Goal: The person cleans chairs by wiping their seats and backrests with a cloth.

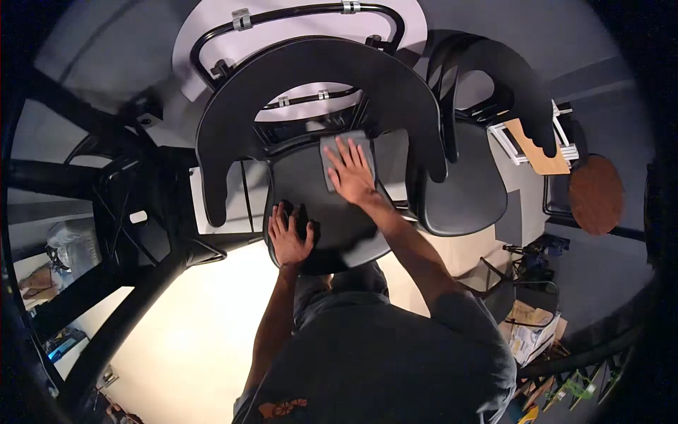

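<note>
A black chair with a smooth, padded-looking seat and a wide curved backrest stands right in front of me. My right hand lies flat on a folded grey cloth at the back right of the seat, its fingers spread over it. The cloth's underside is hidden. Nearer to me, my left hand rests with fingers apart on the seat's front left part. Nothing shows in that hand, and a dark shadow falls beside it.
A second black chair stands close on the right. Behind the chairs is a white round surface with a black tubular frame. Black furniture frames crowd the left. At the right are a brown round seat and a wooden board.
</note>
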`<state>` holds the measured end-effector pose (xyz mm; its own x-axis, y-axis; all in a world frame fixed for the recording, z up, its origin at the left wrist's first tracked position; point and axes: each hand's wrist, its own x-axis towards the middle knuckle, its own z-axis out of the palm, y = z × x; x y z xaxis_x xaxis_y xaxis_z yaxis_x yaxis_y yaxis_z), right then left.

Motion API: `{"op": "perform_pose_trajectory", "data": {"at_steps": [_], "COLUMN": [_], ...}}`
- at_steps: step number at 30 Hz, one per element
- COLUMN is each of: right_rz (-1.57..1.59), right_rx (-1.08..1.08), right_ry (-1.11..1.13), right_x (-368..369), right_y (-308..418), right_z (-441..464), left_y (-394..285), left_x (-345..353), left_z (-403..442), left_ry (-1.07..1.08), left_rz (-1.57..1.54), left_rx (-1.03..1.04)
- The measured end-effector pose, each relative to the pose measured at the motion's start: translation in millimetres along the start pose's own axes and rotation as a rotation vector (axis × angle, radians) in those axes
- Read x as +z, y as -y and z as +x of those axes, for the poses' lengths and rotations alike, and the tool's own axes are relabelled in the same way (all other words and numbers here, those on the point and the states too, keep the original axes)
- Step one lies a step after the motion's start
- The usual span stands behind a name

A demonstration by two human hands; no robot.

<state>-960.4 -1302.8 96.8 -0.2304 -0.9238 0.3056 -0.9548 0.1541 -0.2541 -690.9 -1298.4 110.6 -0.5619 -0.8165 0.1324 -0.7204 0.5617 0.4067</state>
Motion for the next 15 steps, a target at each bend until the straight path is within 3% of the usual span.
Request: {"op": "perform_pose_trajectory", "data": {"at_steps": [1,3,7,11,14,15], "right_rz": [-0.053,0.011,0.064,-0.1,-0.215,-0.18], "right_rx": [0.022,0.289,0.412,0.133,0.198,0.316], "right_ry": [-0.052,0.418,0.456,-0.227,-0.191,-0.089], "right_x": [12,0,0,-9,-43,-45], "right_y": [-9,-9,-11,-7,3,2], "right_z": [20,70,82,7,-72,-100], "left_y": [1,3,-4,-3,-9,-9], "left_x": [1,2,0,0,-3,-4], "left_z": [3,12,2,4,0,1], "left_ry": [0.004,0.003,0.019,0.026,0.041,0.042], "left_rz": [0.018,0.017,-0.021,0.007,0.018,0.029], "left_rx": [0.005,0.005,-0.021,-0.019,-0.028,-0.034]}}
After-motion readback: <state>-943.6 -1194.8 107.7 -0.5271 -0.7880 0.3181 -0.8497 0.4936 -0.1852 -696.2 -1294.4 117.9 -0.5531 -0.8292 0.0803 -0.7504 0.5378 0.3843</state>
